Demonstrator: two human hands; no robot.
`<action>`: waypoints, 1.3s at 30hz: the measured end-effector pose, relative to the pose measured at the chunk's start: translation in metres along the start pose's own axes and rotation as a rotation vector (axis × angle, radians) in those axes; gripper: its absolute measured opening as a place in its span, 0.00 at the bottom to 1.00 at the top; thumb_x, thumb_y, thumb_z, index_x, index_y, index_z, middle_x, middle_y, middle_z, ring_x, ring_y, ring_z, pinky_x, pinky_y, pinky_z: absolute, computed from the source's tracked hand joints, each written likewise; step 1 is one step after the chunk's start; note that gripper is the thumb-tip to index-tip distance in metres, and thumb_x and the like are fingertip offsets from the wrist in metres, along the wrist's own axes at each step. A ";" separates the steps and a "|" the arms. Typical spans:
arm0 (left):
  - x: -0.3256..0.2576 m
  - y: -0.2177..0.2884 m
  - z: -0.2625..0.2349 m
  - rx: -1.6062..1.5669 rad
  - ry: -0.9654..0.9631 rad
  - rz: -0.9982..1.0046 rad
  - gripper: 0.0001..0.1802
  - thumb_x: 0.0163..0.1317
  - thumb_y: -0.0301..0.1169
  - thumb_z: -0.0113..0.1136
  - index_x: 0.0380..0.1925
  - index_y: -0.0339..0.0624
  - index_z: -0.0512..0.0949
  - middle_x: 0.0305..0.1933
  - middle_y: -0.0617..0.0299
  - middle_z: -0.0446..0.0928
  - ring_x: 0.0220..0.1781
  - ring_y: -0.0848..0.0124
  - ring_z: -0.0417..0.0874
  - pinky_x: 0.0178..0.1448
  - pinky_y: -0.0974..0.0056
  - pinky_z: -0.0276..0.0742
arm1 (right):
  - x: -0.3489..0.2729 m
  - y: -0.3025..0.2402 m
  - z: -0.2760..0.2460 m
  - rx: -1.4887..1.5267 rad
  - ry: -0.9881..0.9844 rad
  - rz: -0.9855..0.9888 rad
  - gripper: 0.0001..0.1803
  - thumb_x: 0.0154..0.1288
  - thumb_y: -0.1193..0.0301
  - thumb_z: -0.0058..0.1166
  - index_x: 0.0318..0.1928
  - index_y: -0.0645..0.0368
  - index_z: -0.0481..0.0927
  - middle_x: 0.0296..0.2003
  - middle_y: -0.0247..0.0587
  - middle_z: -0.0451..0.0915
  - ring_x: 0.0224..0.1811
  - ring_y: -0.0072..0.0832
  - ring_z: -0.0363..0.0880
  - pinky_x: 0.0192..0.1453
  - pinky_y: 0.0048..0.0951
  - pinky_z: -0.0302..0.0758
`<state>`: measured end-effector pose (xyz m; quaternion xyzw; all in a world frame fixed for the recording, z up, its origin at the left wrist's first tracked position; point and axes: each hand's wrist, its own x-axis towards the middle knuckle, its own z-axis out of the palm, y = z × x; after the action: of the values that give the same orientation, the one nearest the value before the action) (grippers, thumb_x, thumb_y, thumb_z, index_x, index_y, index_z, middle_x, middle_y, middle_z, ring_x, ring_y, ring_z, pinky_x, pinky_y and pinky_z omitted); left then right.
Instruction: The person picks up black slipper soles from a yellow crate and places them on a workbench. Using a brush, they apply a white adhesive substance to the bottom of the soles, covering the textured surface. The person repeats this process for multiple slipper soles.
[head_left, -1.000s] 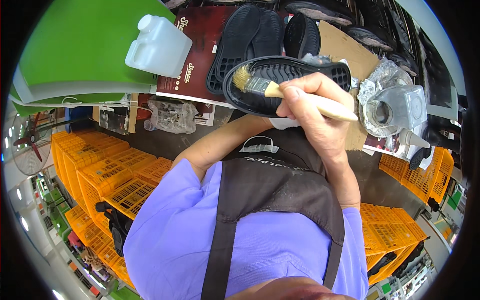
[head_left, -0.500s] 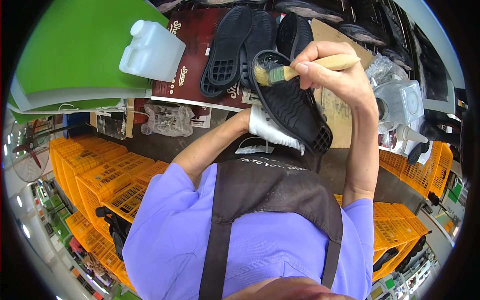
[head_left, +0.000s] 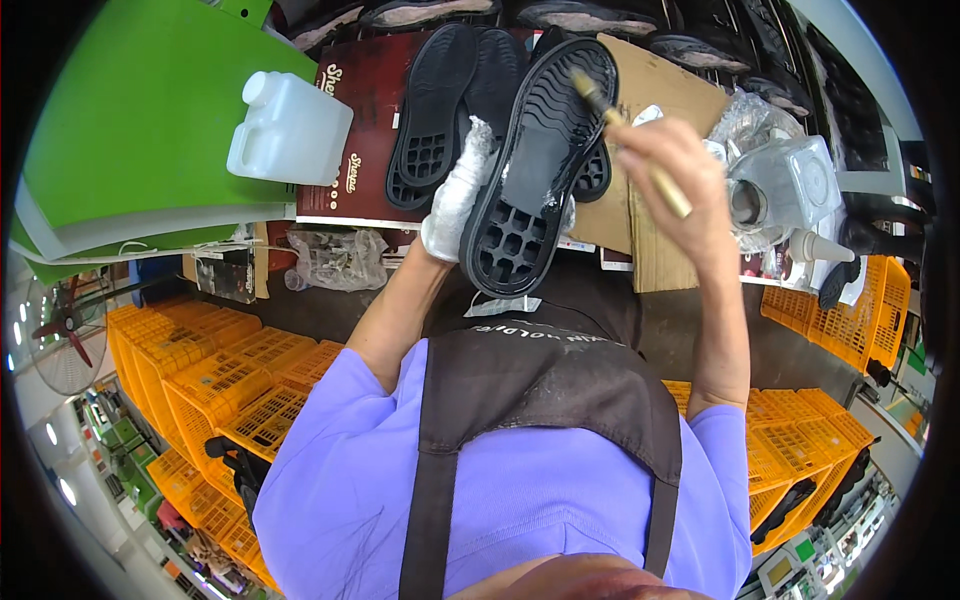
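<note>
A black shoe sole (head_left: 533,165) is held up by my left hand (head_left: 458,205), which wears a white glove and grips the sole from beneath and along its left edge. The sole's patterned face is toward me, with a wavy tread at the far end and square hollows at the near end. Wet, shiny patches show along its right side. My right hand (head_left: 672,170), bare and slightly blurred, is closed round the wooden handle of a brush (head_left: 612,115). The bristles touch or hover just over the far part of the sole. More black soles (head_left: 432,110) lie behind on the left.
A white plastic jug (head_left: 292,130) stands on the left by a green surface (head_left: 120,110). Cardboard (head_left: 660,85) lies under the work. To the right are a clear plastic container (head_left: 785,185) and a squeeze bottle (head_left: 822,247). Orange crates (head_left: 225,370) stack up on both sides.
The sole has turned more upright and moved farther from my body. My brush hand has shifted slightly nearer and swung the brush to a steeper angle over the far end.
</note>
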<state>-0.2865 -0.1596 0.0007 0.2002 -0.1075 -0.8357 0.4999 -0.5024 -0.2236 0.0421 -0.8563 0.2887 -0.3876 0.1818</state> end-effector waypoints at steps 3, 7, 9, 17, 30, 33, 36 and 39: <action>0.005 0.003 -0.020 -0.137 0.023 -0.037 0.35 0.66 0.59 0.36 0.58 0.41 0.67 0.51 0.53 0.75 0.47 0.63 0.79 0.51 0.59 0.77 | -0.013 -0.032 0.008 0.145 -0.177 -0.096 0.17 0.46 0.78 0.63 0.40 0.54 0.80 0.30 0.37 0.74 0.31 0.34 0.73 0.32 0.32 0.71; 0.003 0.006 -0.018 -0.100 -0.089 -0.028 0.32 0.68 0.55 0.35 0.56 0.37 0.68 0.53 0.51 0.74 0.49 0.62 0.78 0.56 0.58 0.74 | -0.011 -0.034 0.000 0.437 -0.339 -0.098 0.16 0.47 0.78 0.63 0.41 0.54 0.81 0.30 0.36 0.76 0.32 0.33 0.74 0.34 0.31 0.72; 0.003 0.007 -0.020 -0.108 -0.078 -0.125 0.32 0.68 0.54 0.36 0.56 0.36 0.68 0.53 0.50 0.74 0.49 0.61 0.78 0.55 0.56 0.76 | -0.007 -0.015 -0.002 0.492 -0.318 -0.110 0.16 0.47 0.80 0.62 0.41 0.56 0.82 0.31 0.37 0.77 0.32 0.29 0.75 0.35 0.29 0.72; -0.009 -0.001 -0.025 -0.036 -0.181 -0.170 0.28 0.71 0.47 0.34 0.60 0.37 0.64 0.54 0.48 0.73 0.51 0.58 0.78 0.56 0.54 0.75 | -0.008 0.017 -0.008 0.011 0.010 0.280 0.10 0.55 0.76 0.59 0.40 0.59 0.81 0.27 0.43 0.77 0.31 0.36 0.76 0.37 0.33 0.72; -0.004 0.010 -0.032 0.202 -0.036 -0.011 0.26 0.73 0.44 0.31 0.60 0.37 0.63 0.56 0.53 0.72 0.53 0.65 0.76 0.60 0.62 0.70 | 0.005 -0.059 -0.007 0.797 -0.425 0.540 0.11 0.58 0.69 0.56 0.34 0.65 0.83 0.27 0.39 0.83 0.27 0.19 0.79 0.32 0.22 0.75; -0.007 0.008 -0.022 0.468 -0.067 -0.007 0.26 0.72 0.42 0.31 0.64 0.38 0.59 0.61 0.55 0.67 0.60 0.68 0.69 0.65 0.64 0.63 | 0.025 -0.025 -0.005 0.735 -0.304 0.747 0.14 0.55 0.62 0.56 0.31 0.61 0.84 0.21 0.35 0.80 0.21 0.15 0.76 0.25 0.18 0.71; -0.008 0.008 -0.016 0.529 -0.088 -0.004 0.29 0.72 0.40 0.34 0.67 0.35 0.50 0.66 0.56 0.60 0.65 0.70 0.62 0.69 0.66 0.55 | 0.039 0.003 -0.007 0.562 -0.133 0.709 0.14 0.54 0.62 0.55 0.30 0.61 0.83 0.20 0.34 0.79 0.21 0.15 0.75 0.25 0.17 0.69; -0.012 0.009 -0.029 0.613 -0.107 0.038 0.30 0.72 0.39 0.35 0.68 0.34 0.47 0.67 0.56 0.59 0.66 0.70 0.61 0.69 0.66 0.54 | 0.046 0.018 -0.009 0.330 -0.017 0.656 0.17 0.58 0.60 0.54 0.33 0.63 0.82 0.25 0.36 0.80 0.24 0.15 0.74 0.29 0.17 0.67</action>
<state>-0.2613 -0.1530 -0.0193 0.2952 -0.3844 -0.7643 0.4253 -0.4917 -0.2674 0.0636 -0.6804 0.4801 -0.3430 0.4346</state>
